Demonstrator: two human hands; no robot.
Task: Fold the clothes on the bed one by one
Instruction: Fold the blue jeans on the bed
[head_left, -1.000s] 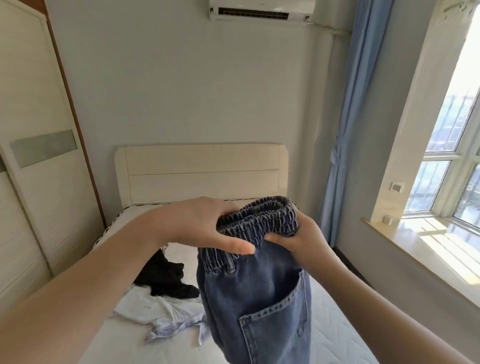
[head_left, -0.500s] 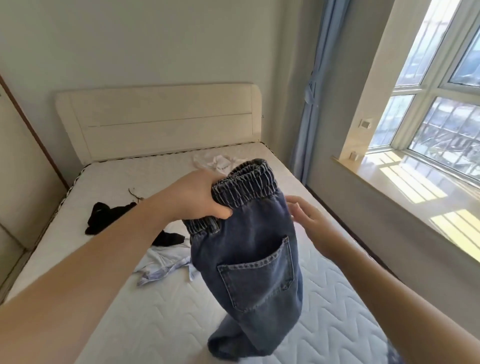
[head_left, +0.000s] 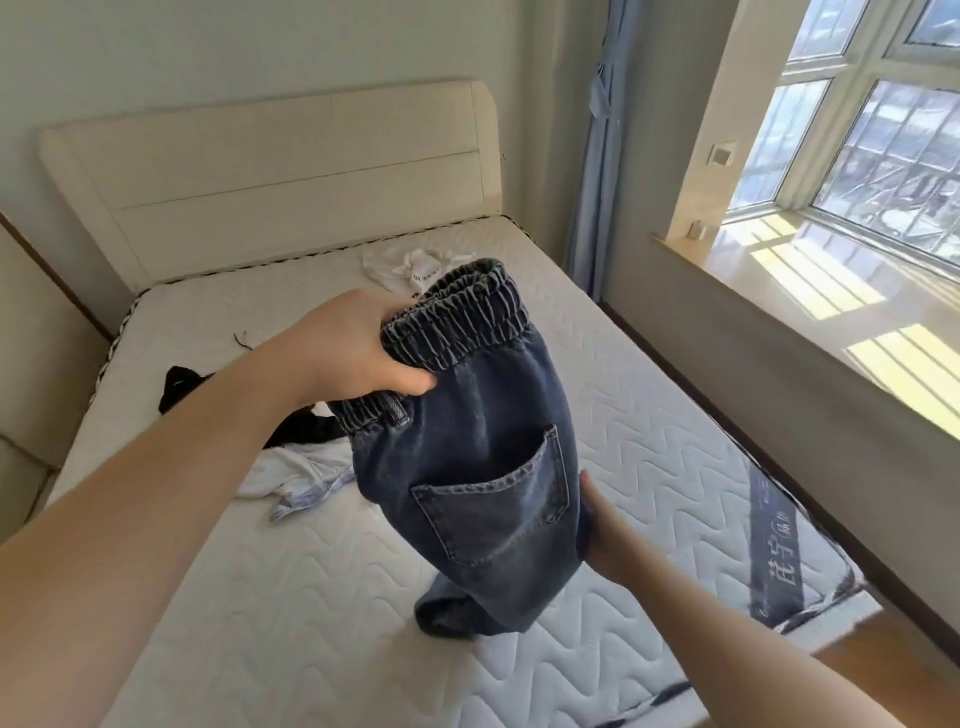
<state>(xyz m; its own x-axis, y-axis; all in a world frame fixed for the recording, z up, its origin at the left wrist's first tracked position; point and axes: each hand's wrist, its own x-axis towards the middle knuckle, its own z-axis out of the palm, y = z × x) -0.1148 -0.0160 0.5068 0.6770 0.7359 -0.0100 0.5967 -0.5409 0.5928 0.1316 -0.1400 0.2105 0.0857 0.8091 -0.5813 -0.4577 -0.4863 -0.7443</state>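
While the black garment (head_left: 179, 387) and the crumpled white one (head_left: 296, 480) lie unfolded on the left part of the mattress (head_left: 649, 410), the left hand (head_left: 358, 353) grips the jeans (head_left: 483, 457) by the elastic waistband, thumb curled over the front and fingers hidden behind, holding them up above the middle of the bed with the leg ends bunched on the mattress below. Another white piece (head_left: 410, 267) sits near the headboard (head_left: 270, 171), behind the waistband. The change is on the right: a second ago both hands pinched the waistband together, half a second ago the right hand (head_left: 605, 530) had let go and hung open beside the denim, and now it has dropped to the lower edge beside the back pocket, touching the cloth; its fingers are hidden behind the fabric, so how far they close cannot be told. That likely means the jeans, doubled leg on leg, are about to be laid down or folded across, with the other garments waiting.
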